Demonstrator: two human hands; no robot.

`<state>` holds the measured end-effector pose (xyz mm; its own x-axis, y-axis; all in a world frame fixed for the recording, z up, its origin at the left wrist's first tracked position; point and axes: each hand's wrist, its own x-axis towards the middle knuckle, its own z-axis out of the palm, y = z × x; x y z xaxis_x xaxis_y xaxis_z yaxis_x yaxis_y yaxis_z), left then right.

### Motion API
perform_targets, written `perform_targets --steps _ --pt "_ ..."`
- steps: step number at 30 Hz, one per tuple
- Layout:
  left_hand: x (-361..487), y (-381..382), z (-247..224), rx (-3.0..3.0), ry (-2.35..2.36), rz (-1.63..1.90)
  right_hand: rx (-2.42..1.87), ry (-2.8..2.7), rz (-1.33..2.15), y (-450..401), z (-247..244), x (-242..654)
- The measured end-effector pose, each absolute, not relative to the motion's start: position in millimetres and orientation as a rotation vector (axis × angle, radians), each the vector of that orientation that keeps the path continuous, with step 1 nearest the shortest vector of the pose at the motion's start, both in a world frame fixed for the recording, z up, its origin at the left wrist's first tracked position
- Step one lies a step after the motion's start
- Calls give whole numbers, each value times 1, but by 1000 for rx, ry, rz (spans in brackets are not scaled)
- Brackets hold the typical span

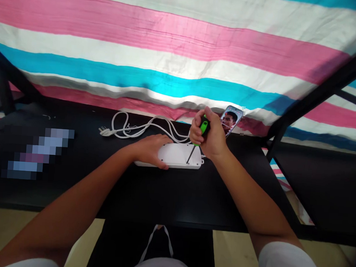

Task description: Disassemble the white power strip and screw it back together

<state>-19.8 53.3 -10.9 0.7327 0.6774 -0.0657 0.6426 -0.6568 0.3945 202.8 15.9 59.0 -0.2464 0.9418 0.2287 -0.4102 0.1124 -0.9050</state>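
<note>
A white power strip [180, 157] lies on the black table, its screw-dotted face turned up. My left hand [154, 150] is wrapped over its left part, thumb along the near edge, holding it against the table. My right hand [210, 133] is closed round the green and black handle of a screwdriver [191, 154]. The thin shaft slants down, and its tip meets the strip's face near the front right corner, at what looks like a screw hole. A white power cord [151, 125] with a plug [105, 131] lies in loops behind the strip.
A phone [231, 120] with a lit screen leans at the back, just beyond my right hand. On the left of the black table [167, 202] is a blurred-out patch. Striped sheeting [172, 35] hangs behind, and black metal frame bars [318, 90] rise at both sides.
</note>
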Motion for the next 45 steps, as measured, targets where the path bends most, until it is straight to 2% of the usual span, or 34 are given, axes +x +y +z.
perform_targets --steps 14,23,29,38,45 --pt "-21 55 -14 2541 1012 121 -643 -1209 1506 18 57 205" --pt "-20 54 -14 2525 1036 145 -453 -1472 1459 13 54 207" --pt "-19 53 -11 2502 1044 140 -417 -1457 1657 12 60 212" --pt "-18 53 -8 2516 1023 125 -365 -1689 1757 6 61 222" --pt "-21 54 -11 2546 995 145 -321 -1813 1605 4 64 215"
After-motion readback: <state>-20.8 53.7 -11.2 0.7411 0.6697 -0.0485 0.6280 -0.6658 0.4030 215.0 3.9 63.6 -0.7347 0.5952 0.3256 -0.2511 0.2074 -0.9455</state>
